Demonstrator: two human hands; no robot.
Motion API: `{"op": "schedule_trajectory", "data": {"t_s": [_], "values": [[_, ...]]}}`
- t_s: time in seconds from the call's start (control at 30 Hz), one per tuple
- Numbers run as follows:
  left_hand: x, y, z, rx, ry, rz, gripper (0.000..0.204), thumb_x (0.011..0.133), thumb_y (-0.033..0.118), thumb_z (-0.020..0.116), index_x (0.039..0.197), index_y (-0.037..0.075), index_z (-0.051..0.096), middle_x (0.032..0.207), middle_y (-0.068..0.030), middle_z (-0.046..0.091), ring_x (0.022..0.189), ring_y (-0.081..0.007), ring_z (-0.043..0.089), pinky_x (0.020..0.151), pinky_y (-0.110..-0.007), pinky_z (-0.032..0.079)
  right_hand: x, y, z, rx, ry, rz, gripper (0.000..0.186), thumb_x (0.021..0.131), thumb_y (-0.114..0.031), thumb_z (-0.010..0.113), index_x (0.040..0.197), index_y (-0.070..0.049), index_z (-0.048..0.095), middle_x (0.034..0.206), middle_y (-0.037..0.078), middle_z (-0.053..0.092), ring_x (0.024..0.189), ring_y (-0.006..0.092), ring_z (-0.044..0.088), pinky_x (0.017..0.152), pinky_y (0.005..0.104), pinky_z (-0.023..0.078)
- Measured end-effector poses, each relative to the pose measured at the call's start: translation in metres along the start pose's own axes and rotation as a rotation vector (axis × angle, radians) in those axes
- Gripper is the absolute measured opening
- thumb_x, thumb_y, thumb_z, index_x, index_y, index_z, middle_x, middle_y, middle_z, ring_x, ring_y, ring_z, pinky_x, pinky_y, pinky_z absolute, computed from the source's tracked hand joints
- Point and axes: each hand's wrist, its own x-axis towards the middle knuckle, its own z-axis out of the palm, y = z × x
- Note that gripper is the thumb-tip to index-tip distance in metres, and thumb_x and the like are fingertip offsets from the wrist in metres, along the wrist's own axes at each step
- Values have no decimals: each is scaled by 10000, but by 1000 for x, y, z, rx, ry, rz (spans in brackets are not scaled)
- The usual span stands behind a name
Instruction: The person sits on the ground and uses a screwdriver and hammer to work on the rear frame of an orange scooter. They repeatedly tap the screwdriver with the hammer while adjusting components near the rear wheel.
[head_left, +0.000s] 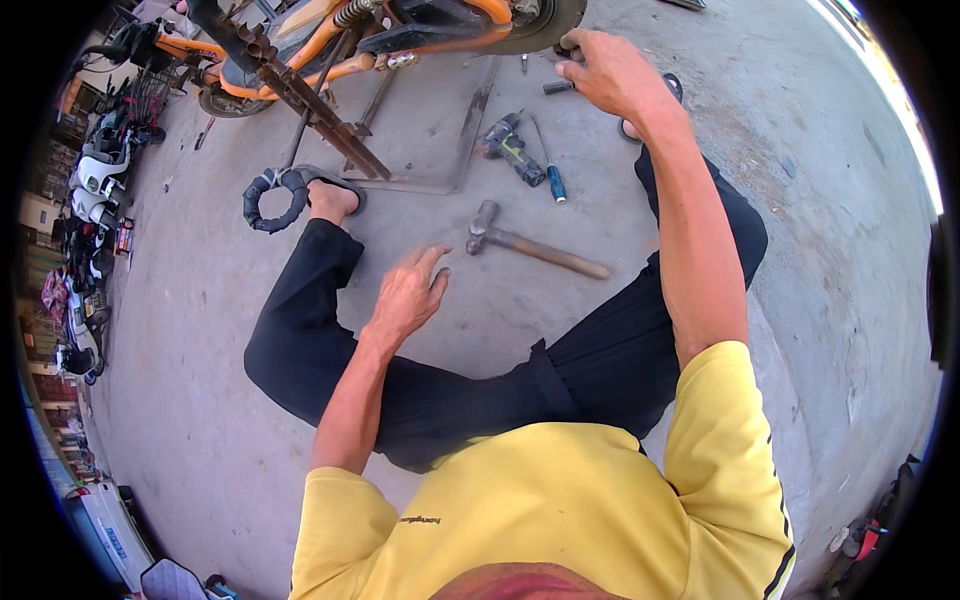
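On a grey concrete floor [200, 330] beside an orange scooter [330, 40], the person squats. The left hand [408, 292] hangs with fingers spread, holding nothing, just beside a hammer [530, 245]. The right hand [600, 70] curls around a small dark part [558, 86] near the scooter's wheel [545, 25].

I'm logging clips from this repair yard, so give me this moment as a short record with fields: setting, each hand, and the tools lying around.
setting: person sits on a concrete floor beside an orange scooter
left hand: open, hovering above the floor, holds nothing, nearest the hammer
right hand: stretched forward at the scooter's tyre, fingers curled; the grip cannot be made out
tools on floor: hammer, cordless drill, blue-handled screwdriver
also: rusty metal frame
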Motion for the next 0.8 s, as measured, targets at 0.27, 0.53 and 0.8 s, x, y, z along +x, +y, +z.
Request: {"op": "schedule_trajectory", "data": {"t_s": [0.27, 0.53, 0.8], "values": [[3, 42, -192, 283, 210, 148, 352, 914, 23, 693, 1262, 52, 651, 1255, -143, 686, 1166, -375, 647, 979, -433, 520, -138, 93, -81, -90, 978, 129, 440, 988, -248, 717, 1390, -87, 639, 1309, 119, 668, 1212, 269, 653, 1024, 411, 503], [92, 96, -260, 621, 318, 334, 342, 965, 125, 708, 1300, 88, 657, 1279, -143, 686, 1125, -348, 668, 966, -444, 529, -529, 197, 99, -261, 307, 1137, 685, 1004, -287, 689, 1561, -12, 402, 1564, 255, 439, 1447, 417, 413, 1196, 506, 347], [274, 98, -182, 906, 166, 597, 414, 959, 172, 670, 1349, 46, 608, 1338, -161, 645, 1230, -354, 620, 1048, -447, 498, -652, 137, 178, -691, 56, 1514, 757, 1072, -647, 385, 1616, -122, 357, 1640, 89, 390, 1500, 298, 389, 1186, 518, 308]]}}
